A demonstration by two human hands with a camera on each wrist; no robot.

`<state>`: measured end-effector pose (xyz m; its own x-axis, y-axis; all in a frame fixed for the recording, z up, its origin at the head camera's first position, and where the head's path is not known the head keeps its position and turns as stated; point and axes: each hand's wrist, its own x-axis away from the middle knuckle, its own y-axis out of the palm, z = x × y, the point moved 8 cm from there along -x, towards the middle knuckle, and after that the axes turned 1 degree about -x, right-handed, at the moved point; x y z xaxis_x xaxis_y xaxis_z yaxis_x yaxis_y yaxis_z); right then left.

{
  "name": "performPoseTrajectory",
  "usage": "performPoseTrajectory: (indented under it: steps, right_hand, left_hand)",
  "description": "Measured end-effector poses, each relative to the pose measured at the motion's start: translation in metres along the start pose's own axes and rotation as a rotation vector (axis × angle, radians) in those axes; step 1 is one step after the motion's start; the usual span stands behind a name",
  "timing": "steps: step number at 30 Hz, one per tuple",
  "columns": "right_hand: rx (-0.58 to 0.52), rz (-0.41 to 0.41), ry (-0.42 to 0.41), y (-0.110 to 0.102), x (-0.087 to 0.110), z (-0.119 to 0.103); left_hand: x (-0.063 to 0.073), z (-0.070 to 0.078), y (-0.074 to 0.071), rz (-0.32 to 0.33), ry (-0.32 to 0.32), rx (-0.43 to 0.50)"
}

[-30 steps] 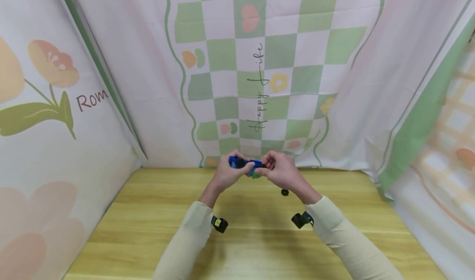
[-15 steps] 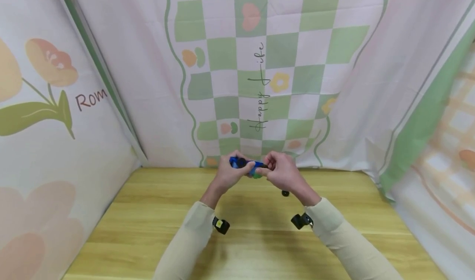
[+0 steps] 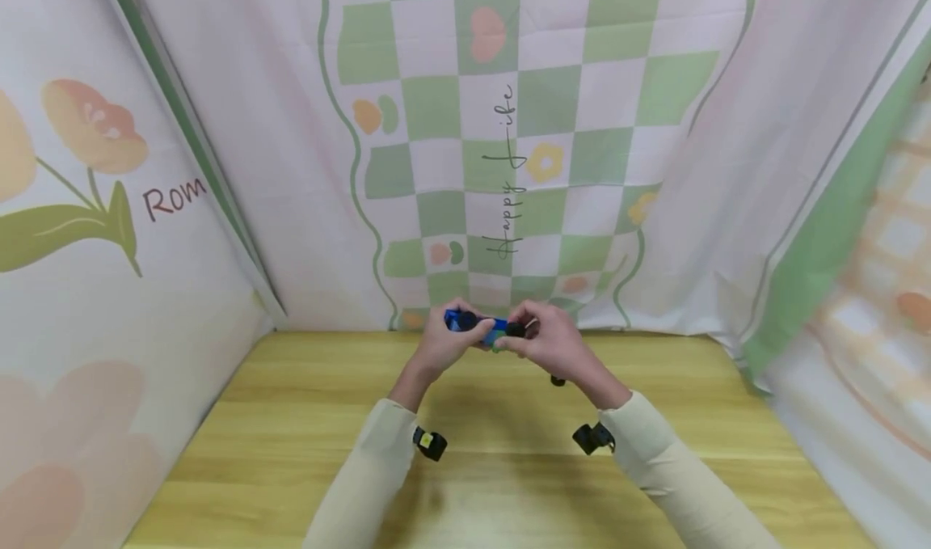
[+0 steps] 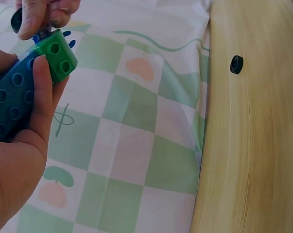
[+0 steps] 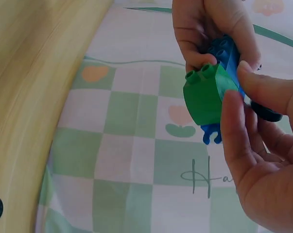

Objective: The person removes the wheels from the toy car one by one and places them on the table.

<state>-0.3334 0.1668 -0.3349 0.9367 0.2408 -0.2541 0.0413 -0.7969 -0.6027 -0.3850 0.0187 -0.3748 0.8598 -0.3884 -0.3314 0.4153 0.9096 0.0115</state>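
Your left hand (image 3: 444,345) grips a blue toy-brick vehicle (image 4: 12,94) in mid-air; your right hand (image 3: 556,345) pinches a black wheel (image 5: 267,111) beside the vehicle's green brick (image 5: 203,96). Below, a loose wheel (image 4: 236,64) lies on the wooden table (image 3: 305,428); beyond hangs a checkered curtain (image 3: 487,161).

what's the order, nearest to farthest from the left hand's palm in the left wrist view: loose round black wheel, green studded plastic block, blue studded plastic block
1. Blue studded plastic block: gripped in the left hand.
2. Green studded plastic block: up by the fingertips.
3. Loose round black wheel: off to the right, on the wood-grain table.
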Motion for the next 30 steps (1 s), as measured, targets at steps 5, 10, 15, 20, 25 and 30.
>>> performPoseTrajectory:
  steps: [5,10,15,20,25,30]
  right_hand:
    - [-0.008,0.013,-0.004,-0.008,0.002,0.001]
    - [-0.014,0.041,0.017,-0.022,0.003,0.011]
    - [-0.015,0.042,0.029,-0.030,0.004,0.029]
    - [-0.034,-0.004,0.116,-0.037,0.007,0.048]
    - [-0.032,-0.025,0.210,-0.045,0.006,0.068]
    - [-0.023,0.000,0.252,-0.052,0.002,0.089]
  left_hand:
    - [0.001,-0.001,-0.002,0.002,-0.007,-0.016]
    - [0.002,-0.001,-0.005,0.020,-0.026,-0.031]
    - [0.003,-0.003,-0.005,0.024,-0.040,-0.032]
    - [0.003,-0.003,-0.005,0.026,-0.045,-0.024]
    - [0.004,0.000,-0.006,0.026,-0.035,-0.020]
    - [0.005,0.001,-0.006,0.022,-0.028,-0.023]
